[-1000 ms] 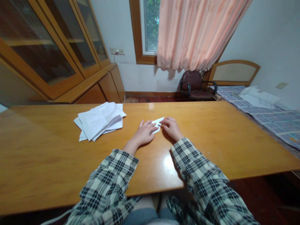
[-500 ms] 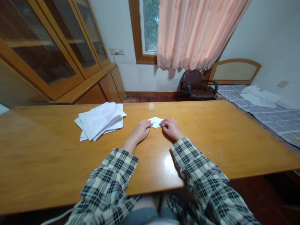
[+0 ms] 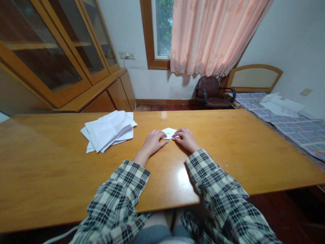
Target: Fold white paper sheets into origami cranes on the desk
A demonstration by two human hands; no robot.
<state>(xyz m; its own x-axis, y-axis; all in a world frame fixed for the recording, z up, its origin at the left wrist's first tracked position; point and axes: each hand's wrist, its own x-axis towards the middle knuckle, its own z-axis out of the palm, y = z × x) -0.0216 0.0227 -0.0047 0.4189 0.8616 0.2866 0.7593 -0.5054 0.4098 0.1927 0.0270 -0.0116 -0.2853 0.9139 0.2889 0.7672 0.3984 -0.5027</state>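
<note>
Fingers (image 3: 160, 135) of the left hand (image 3: 152, 143), reaching out of a black-and-cream checked sleeve (image 3: 119, 200), are lying close together and pressing flat on the left part of a small folded piece of white paper (image 3: 169, 132). The right hand (image 3: 186, 139) is curling its fingers narrowly at the paper's right edge and seems to be pinching it between thumb and forefinger. That folded piece is lying on the glossy orange-brown wooden table (image 3: 63, 176), near the middle and slightly toward the far edge, right between the two hands.

Judging by its look, the piece is very light, thin and limp, easy to crease or tear, and it is likely sliding readily on the polished top. Its free far corner or its folded edges are offering the best places to grip.

Left of the hands, well apart from them, a loose pile of creased white sheets (image 3: 108, 130) is resting on the table; nothing is lying between pile and hands. Beyond the far edge, a dark red armchair (image 3: 212, 91) is standing under a peach-pink curtain (image 3: 210, 37), a glass-fronted wooden cabinet (image 3: 50, 54) is filling the far left, and a bed with a blue patterned cover (image 3: 294, 128) is running along the right.
</note>
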